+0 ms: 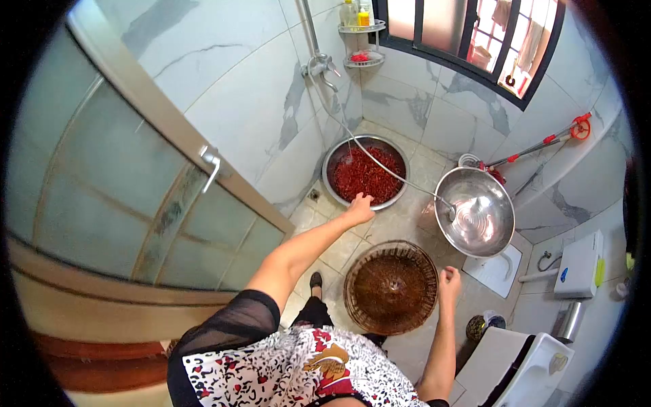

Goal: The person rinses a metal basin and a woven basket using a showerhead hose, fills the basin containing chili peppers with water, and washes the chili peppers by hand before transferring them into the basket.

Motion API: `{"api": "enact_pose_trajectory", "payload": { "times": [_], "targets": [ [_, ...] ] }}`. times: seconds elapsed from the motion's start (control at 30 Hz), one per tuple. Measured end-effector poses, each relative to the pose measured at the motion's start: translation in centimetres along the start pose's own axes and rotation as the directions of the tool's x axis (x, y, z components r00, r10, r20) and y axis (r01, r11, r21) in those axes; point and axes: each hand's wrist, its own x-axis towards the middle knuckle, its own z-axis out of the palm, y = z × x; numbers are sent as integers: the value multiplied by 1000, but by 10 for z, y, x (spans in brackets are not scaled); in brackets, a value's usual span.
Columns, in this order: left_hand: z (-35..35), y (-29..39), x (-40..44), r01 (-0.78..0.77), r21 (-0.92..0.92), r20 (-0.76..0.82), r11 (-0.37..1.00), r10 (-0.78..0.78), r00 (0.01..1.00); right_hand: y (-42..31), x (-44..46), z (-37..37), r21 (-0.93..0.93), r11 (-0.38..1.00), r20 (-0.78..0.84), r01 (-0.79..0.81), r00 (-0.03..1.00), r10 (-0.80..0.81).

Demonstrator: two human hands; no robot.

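My left hand (361,209) is at the near rim of a wide metal basin (328,178), its fingers curled together. Red chili peppers (363,173) fill this basin, and a thin stream of water falls into it from the tap above. By the right side of a round brown basket (393,285) is my right hand (449,285), fingers bent in. Whether either hand grips anything is too small to see. The basket stands in front of my feet, with its slatted wall and bare bottom showing.
A second metal basin (491,237), shiny inside, stands at the right with the shower head (446,209) over its edge. The shower hose (380,161) crosses above the peppers. A mop (536,149) leans on the wall; a squat toilet (494,271) is behind. The glass door (102,176) stands left.
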Motion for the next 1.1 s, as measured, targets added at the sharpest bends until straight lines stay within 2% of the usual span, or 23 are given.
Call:
{"api": "enact_pose_trajectory", "payload": {
  "times": [0.03,0.07,0.1,0.2,0.27,0.3,0.33,0.4,0.5,0.57,0.63,0.7,0.77,0.9,0.97,1.1],
  "targets": [
    [-13,-15,16,-12,-43,7,999,12,1000,-17,5,23,-32,999,10,28,1000,-27],
    [-23,-31,26,-36,1,-68,999,36,997,-30,5,46,11,1000,52,-18,998,18],
    [-33,-50,36,-40,1,-50,999,40,998,-44,4,67,64,997,78,-32,997,27],
    [-77,-112,71,-75,-13,-38,997,75,996,-97,16,126,62,998,97,-15,995,9],
    [-109,-147,90,16,-143,-38,990,-22,999,-133,26,155,71,997,149,-32,989,21],
    [-125,-158,96,87,-195,-35,977,-96,995,-132,33,175,121,991,90,60,993,-71],
    [-147,-156,96,36,4,-103,999,-36,994,-143,39,183,95,994,120,52,991,-63],
    [-174,-163,105,48,-9,-125,999,-49,991,-151,54,198,65,998,158,26,987,-36],
    [-190,-189,149,50,49,-148,998,-43,988,-126,76,229,273,951,173,-143,980,98],
    [-203,-192,175,44,106,-142,993,-29,989,-124,89,235,273,949,121,-155,985,126],
    [-222,-169,199,271,-262,-46,926,-293,955,-113,108,247,323,927,96,-193,981,171],
    [-237,-171,240,261,-275,-6,925,-273,962,-108,131,254,297,906,189,-301,949,253],
    [-255,-154,263,229,-501,17,834,-255,967,-94,160,271,295,887,218,-355,929,300],
    [-291,-133,322,222,-605,7,765,-274,962,-90,223,310,334,862,195,-381,923,332],
    [-307,-129,361,122,-729,-36,674,-216,976,-98,256,323,401,846,161,-351,936,312],
    [-345,-117,426,94,-765,-86,637,-246,965,-100,299,335,391,837,290,-384,914,284]
  ]
}}
